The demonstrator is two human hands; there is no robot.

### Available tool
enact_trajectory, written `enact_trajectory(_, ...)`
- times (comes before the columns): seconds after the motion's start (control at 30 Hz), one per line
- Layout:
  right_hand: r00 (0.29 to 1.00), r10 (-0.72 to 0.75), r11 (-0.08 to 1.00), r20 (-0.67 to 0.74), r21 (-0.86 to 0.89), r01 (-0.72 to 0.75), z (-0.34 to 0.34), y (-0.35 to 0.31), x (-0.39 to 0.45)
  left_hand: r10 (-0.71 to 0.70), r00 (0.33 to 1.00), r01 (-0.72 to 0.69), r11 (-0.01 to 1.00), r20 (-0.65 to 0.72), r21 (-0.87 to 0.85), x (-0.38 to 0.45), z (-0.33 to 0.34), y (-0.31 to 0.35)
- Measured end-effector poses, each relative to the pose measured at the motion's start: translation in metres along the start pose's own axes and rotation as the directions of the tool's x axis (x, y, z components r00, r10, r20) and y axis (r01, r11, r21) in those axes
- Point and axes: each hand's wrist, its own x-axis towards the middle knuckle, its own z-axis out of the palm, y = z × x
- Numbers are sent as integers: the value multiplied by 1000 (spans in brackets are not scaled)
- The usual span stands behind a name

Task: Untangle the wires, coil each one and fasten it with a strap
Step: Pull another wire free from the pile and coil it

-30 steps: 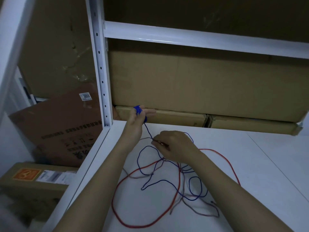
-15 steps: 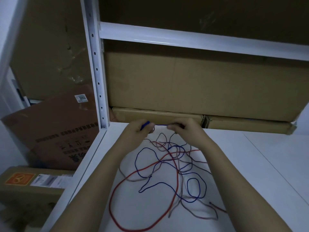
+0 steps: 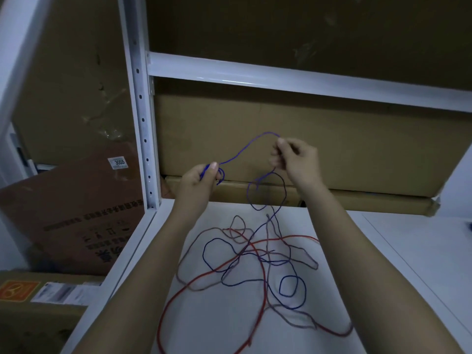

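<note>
thin blue wire (image 3: 245, 149), looped, both hands pinching

Not much to report on the person here tbh. You only get two forearms coming in from the bottom of the shot, plus the left hand (image 3: 201, 178) and the right hand (image 3: 296, 158). Both arms are bare right down to the frame edge, so no sleeve shows anywhere. No watch, bracelet or glove on either wrist, and no rings that I can make out. Nails look short and plain, with a pale thumbnail showing on each hand. Lighting's dim, so finer detail is lost.
</note>
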Motion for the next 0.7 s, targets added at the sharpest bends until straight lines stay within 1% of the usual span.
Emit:
enact_trajectory(0.07,987,-160,986,-27,35,161,4,-22,8,2,1000,-2,1000,-1,-10,5,2,3)
enact_trajectory(0.13,965,-253,964,-64,63,257,7,-33,13,9,1000,-9,1000,4,-24,8,3,6)
enact_trajectory(0.17,962,-269,962,-56,34,271,9,-34,15,13,1000,-13,1000,9,-25,9,4,7)
enact_trajectory(0.2,966,-258,965,-14,-48,257,11,-33,17,16,1000,-16,999,13,-28,10,4,8)
enact_trajectory(0.27,972,-209,930,104,-286,230,12,-26,20,12,1000,-11,999,24,-38,9,3,9)
enact_trajectory(0.3,967,-233,905,101,-343,254,11,-24,20,8,999,-7,999,32,-42,9,2,9)
enact_trajectory(0.33,950,-308,890,54,-337,308,10,-24,19,7,999,-5,999,44,-46,7,2,8)
enact_trajectory(0.4,882,-469,845,-40,-311,435,10,-26,17,9,998,-5,998,55,-57,5,1,8)
enact_trajectory(0.43,873,-488,813,-19,-373,447,10,-23,18,5,998,-1,998,60,-68,4,2,8)
enact_trajectory(0.47,892,-450,783,41,-463,416,12,-16,19,-5,998,11,996,67,-86,2,1,9)
enact_trajectory(0.5,927,-362,772,95,-527,355,14,-7,21,-18,997,27,993,80,-115,0,2,10)
enact_trajectory(0.53,959,-261,797,109,-536,277,15,4,21,-38,994,53,986,100,-159,-2,1,12)
enact_trajectory(0.6,991,-93,903,96,-411,124,16,23,14,-72,987,113,947,147,-299,-6,0,14)
enact_trajectory(0.63,994,-52,930,93,-359,82,16,33,8,-78,984,133,916,158,-378,-7,-1,15)
enact_trajectory(0.67,993,-38,929,108,-362,75,15,44,0,-83,985,143,882,151,-449,-8,-2,15)
enact_trajectory(0.7,989,-24,913,146,-400,81,15,54,-10,-91,987,146,851,132,-504,-9,-3,14)
